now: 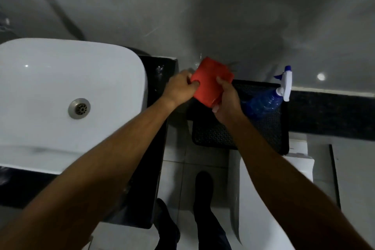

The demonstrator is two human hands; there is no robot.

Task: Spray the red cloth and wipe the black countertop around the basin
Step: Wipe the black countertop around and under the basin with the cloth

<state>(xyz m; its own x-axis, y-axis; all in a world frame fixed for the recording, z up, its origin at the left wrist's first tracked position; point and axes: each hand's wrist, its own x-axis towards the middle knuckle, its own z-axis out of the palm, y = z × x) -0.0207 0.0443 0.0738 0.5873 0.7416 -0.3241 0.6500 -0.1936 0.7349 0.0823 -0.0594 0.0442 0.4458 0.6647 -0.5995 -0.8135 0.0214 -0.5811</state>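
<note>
A folded red cloth [211,79] is held up in the air between both hands, just right of the counter's end. My left hand [180,88] pinches its left edge and my right hand [226,103] grips its lower right corner. The white basin [50,79] sits on the black countertop [158,75], which shows as a narrow strip to the basin's right and along its front. A blue spray bottle [263,102] with a white trigger head lies tilted in a black mesh basket [269,128] on the right.
A grey wall rises behind the basin. The mesh basket rests on a white box [300,158]. Pale floor tiles and my two dark shoes [203,186] lie below, in the gap between counter and box.
</note>
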